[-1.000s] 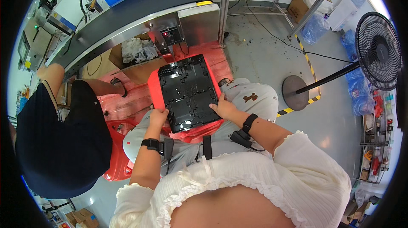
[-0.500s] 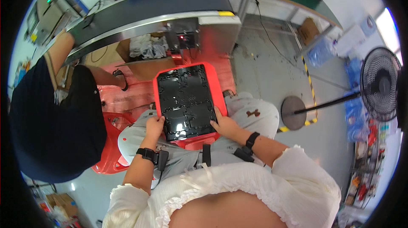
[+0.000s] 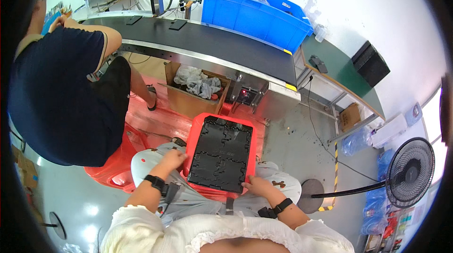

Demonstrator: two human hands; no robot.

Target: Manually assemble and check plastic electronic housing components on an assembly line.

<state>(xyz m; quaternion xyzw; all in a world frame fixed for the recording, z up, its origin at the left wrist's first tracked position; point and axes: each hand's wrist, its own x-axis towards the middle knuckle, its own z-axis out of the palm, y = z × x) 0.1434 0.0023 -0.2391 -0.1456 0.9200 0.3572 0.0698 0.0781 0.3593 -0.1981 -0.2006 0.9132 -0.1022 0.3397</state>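
A black moulded plastic tray point(image 3: 221, 153) with jigsaw-like outlines lies flat on a red stool point(image 3: 198, 123) between my knees. My left hand point(image 3: 173, 159) is beside the stool's left edge, a little apart from the tray, its fingers loosely extended and holding nothing visible. At the tray's near right corner is my right hand point(image 3: 258, 187), with thumb and fingertips on the edge; the undersides of these fingers are hidden. Each wrist wears a black strap with a small device.
A conveyor belt point(image 3: 222, 40) runs across ahead, bearing small dark flat pieces point(image 3: 178, 24). Beneath it stands a cardboard box point(image 3: 188, 102) of crumpled plastic. A seated co-worker point(image 3: 66, 97) is at left. A blue bin point(image 3: 255, 14), green table point(image 3: 337, 66) and fan point(image 3: 409, 172) stand beyond.
The view has shifted, showing more of the conveyor and the blue bin. My left hand has come away from the tray's edge. The tray now rests squarely on the stool.
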